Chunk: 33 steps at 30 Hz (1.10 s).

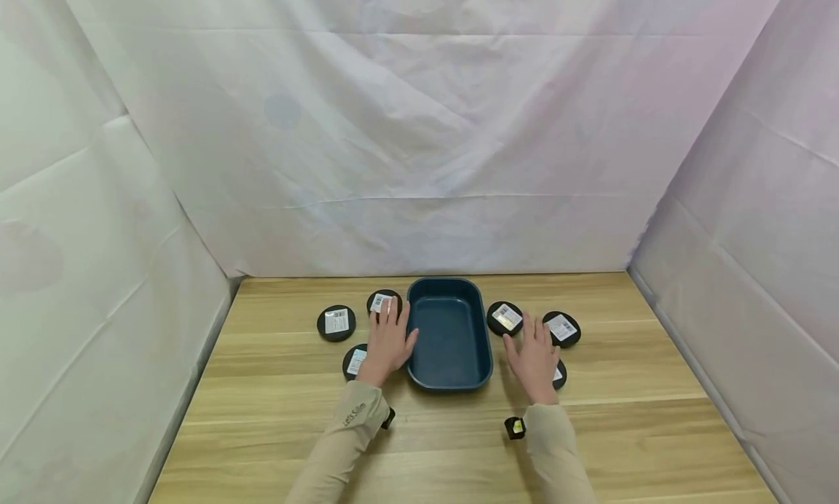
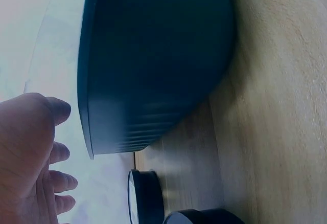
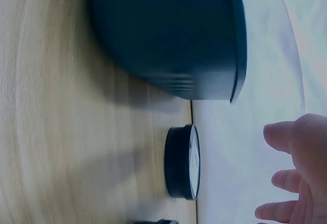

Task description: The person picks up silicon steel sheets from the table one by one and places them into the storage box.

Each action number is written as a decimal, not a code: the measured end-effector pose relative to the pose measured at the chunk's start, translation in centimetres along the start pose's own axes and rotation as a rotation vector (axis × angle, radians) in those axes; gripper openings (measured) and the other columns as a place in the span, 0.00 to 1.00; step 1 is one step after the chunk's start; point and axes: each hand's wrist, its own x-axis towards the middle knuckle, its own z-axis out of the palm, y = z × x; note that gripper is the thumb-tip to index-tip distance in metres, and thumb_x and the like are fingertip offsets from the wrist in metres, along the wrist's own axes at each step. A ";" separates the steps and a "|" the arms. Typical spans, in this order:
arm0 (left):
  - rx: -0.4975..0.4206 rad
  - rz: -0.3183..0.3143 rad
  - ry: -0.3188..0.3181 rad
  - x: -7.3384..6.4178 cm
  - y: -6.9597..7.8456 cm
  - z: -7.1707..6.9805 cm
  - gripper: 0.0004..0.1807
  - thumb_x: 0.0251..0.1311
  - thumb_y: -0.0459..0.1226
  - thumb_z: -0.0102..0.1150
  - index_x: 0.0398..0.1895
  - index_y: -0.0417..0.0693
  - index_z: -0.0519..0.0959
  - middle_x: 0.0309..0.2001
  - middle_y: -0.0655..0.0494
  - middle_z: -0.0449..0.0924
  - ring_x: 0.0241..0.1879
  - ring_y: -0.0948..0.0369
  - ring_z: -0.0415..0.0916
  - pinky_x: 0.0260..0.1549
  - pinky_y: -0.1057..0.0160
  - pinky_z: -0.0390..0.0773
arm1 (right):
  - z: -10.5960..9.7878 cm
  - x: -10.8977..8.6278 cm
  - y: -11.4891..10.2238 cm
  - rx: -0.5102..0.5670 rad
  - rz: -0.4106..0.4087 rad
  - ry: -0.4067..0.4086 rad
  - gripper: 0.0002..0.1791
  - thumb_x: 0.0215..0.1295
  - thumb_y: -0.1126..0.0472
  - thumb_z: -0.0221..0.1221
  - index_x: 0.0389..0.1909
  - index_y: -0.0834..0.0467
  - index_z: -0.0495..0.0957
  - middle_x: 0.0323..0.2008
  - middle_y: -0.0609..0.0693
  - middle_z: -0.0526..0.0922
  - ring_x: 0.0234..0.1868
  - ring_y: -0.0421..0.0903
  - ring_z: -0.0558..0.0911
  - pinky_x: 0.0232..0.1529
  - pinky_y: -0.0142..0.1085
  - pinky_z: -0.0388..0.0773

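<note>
We have a dark blue tray [image 1: 448, 344] sitting near the middle of the wooden table [image 1: 446, 453], long side running away from the person. Six squat black containers with white labels on top flank it, three per side. Left side: the outer left container [image 1: 336, 323], the far left container [image 1: 379, 300] just beside the tray, and the near left container [image 1: 351, 364], partly hidden by the left arm. Right side: the inner right container [image 1: 505, 319], the outer right container [image 1: 561, 329], and the near right container [image 1: 558, 373], mostly covered by the right hand [image 1: 536, 358].

The left hand [image 1: 389, 341] is over the tray's left edge, fingers stretched out, thumb apart, grip wide and holding nothing; its fingertips overlap the far left container in the head view (contact there we can't tell). In the left wrist view we see a gap between thumb and rim. The right hand is also wide and holding nothing, fingers extended among the right-hand containers; the right wrist view shows it apart from the tray. Beige sleeves [image 1: 556, 446], lettering on the left one. White cloth [image 1: 393, 125] hangs behind and at both sides.
</note>
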 end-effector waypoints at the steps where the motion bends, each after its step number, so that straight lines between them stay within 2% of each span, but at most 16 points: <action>1: 0.001 -0.004 0.001 0.0 -0.1 0.0 0.33 0.68 0.48 0.46 0.70 0.41 0.56 0.70 0.37 0.49 0.69 0.42 0.44 0.62 0.40 0.51 | -0.1 0.0 0.1 -0.003 0.001 0.000 0.36 0.66 0.48 0.53 0.70 0.59 0.55 0.68 0.67 0.54 0.69 0.63 0.51 0.59 0.68 0.50; 7: -0.017 -0.028 0.011 0.0 -0.5 0.1 0.33 0.68 0.47 0.46 0.69 0.38 0.57 0.70 0.37 0.50 0.69 0.42 0.45 0.63 0.40 0.50 | -0.6 -0.3 1.1 0.026 0.003 0.028 0.38 0.63 0.49 0.57 0.68 0.64 0.56 0.66 0.70 0.56 0.67 0.67 0.53 0.58 0.68 0.51; 14: -0.022 -0.049 0.002 -0.1 -1.0 0.5 0.33 0.67 0.47 0.47 0.67 0.33 0.59 0.68 0.35 0.53 0.69 0.43 0.48 0.64 0.43 0.52 | -0.4 -0.8 2.9 0.050 -0.049 0.133 0.39 0.58 0.54 0.63 0.65 0.69 0.60 0.61 0.73 0.62 0.62 0.69 0.61 0.58 0.62 0.59; 17: -0.051 -0.058 -0.010 -0.2 -1.2 0.6 0.32 0.67 0.46 0.47 0.66 0.31 0.60 0.68 0.34 0.54 0.69 0.43 0.48 0.64 0.44 0.52 | -0.5 -1.0 3.7 0.067 -0.053 0.161 0.39 0.56 0.57 0.65 0.63 0.71 0.61 0.59 0.75 0.63 0.61 0.70 0.62 0.58 0.60 0.59; 22: -0.118 -0.060 -0.008 -0.4 -1.3 0.5 0.30 0.67 0.45 0.47 0.62 0.29 0.65 0.65 0.33 0.60 0.67 0.42 0.52 0.63 0.45 0.54 | -0.5 -1.4 4.7 0.117 0.003 0.155 0.39 0.55 0.57 0.65 0.62 0.74 0.60 0.59 0.76 0.63 0.62 0.71 0.60 0.62 0.58 0.57; 25: -0.157 -0.045 0.019 -0.4 -1.2 0.6 0.27 0.67 0.43 0.48 0.57 0.27 0.69 0.59 0.32 0.68 0.62 0.42 0.61 0.60 0.46 0.61 | -0.7 -1.7 5.1 0.155 0.060 0.124 0.40 0.57 0.56 0.64 0.62 0.75 0.59 0.61 0.75 0.62 0.62 0.69 0.60 0.62 0.57 0.57; 28: -0.268 -0.064 0.021 -0.5 -1.1 0.8 0.25 0.66 0.41 0.49 0.54 0.25 0.71 0.53 0.32 0.72 0.56 0.41 0.68 0.55 0.47 0.67 | -1.0 -2.1 5.5 0.176 0.119 0.066 0.41 0.58 0.54 0.63 0.64 0.75 0.57 0.62 0.75 0.60 0.63 0.68 0.59 0.61 0.58 0.57; 31: -0.440 -0.099 0.026 -0.5 -1.1 1.3 0.23 0.66 0.38 0.50 0.53 0.23 0.71 0.50 0.30 0.74 0.53 0.41 0.70 0.53 0.47 0.70 | -1.1 -2.5 6.0 0.195 0.160 0.014 0.43 0.58 0.54 0.62 0.65 0.75 0.55 0.62 0.75 0.58 0.63 0.68 0.58 0.62 0.58 0.56; 33: -0.563 -0.115 0.053 -0.4 -1.1 1.5 0.21 0.64 0.35 0.51 0.51 0.22 0.72 0.47 0.30 0.75 0.49 0.40 0.73 0.49 0.47 0.72 | -1.2 -2.7 6.3 0.211 0.175 -0.010 0.44 0.58 0.53 0.63 0.65 0.76 0.54 0.62 0.75 0.58 0.63 0.69 0.58 0.62 0.58 0.56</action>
